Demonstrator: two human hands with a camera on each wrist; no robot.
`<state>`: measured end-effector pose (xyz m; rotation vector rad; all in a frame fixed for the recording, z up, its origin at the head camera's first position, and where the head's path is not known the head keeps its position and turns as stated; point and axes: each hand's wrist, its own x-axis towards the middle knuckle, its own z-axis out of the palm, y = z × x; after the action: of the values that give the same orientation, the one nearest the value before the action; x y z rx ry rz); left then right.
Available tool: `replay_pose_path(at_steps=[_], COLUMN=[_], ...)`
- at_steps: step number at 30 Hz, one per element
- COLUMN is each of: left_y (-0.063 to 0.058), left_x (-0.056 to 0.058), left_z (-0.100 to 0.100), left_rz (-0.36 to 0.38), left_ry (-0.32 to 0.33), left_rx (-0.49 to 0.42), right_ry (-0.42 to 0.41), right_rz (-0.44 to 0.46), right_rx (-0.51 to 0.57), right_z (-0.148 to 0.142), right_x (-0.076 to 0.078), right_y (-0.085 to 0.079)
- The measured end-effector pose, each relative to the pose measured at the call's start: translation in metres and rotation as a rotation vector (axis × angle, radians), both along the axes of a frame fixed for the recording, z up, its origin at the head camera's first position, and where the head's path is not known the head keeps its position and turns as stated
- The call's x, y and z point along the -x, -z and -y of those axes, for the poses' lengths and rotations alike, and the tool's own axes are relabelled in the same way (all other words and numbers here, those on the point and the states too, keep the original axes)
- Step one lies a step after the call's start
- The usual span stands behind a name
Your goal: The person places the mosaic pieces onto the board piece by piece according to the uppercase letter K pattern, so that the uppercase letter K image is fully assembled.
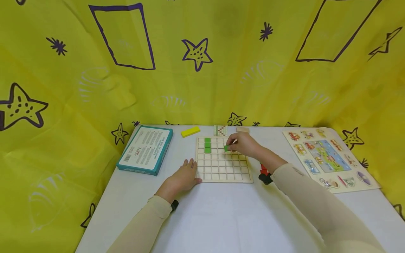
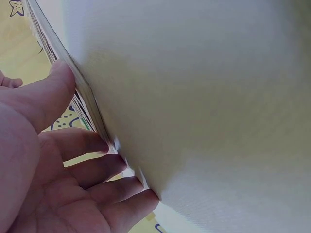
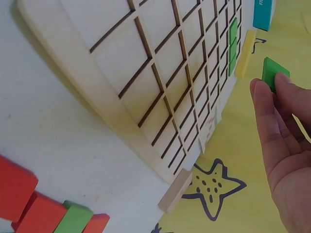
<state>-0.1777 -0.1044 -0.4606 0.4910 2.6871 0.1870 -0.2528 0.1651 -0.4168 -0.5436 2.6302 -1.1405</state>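
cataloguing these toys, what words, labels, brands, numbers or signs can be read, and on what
"FIVE SETS OF COLUMN BEADED BOXES": on the teal box
Too small or blurred: the box's fine print, side lettering and any digits by its barcode
No other readable text.

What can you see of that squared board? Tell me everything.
The grid board looks like pale wood, with rounded corners and darker lines marking square cells. It lies flat on the white table. Green tiles fill part of one column near its far left corner; most cells are bare. The left hand touches its left edge; the right hand holds another green tile over it.
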Motion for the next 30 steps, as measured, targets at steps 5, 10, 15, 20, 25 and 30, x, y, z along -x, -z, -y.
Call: replay_pose_path(at_steps=[5,10,15,20,25,30], left_y=[-0.003,-0.004,-0.002,-0.001,0.000,-0.001], left_x=[-0.001,-0.002,-0.001,0.001,0.002,0.001], left_z=[0.000,0.000,0.001,0.001,0.002,0.001], left_rz=[0.008,0.003,-0.006,-0.002,0.004,0.008], left_ry=[0.002,0.004,0.008,0.007,0.002,0.002], left_rx=[-0.007,-0.032,-0.039,-0.035,-0.032,-0.039], right_ry=[0.005,0.010,0.013,0.005,-0.010,-0.021], right_rz=[0.011,0.021,0.047,0.051,0.019,-0.030], right_rx=[0.001,0.012,0.030,0.033,-0.015,-0.064], right_z=[0.007,0.015,0.024,0.031,0.039,0.047], right_x=[0.005,0.009,0.012,0.015,0.017,0.018], right_y=[0.001,0.003,0.007,0.010,0.014,0.018])
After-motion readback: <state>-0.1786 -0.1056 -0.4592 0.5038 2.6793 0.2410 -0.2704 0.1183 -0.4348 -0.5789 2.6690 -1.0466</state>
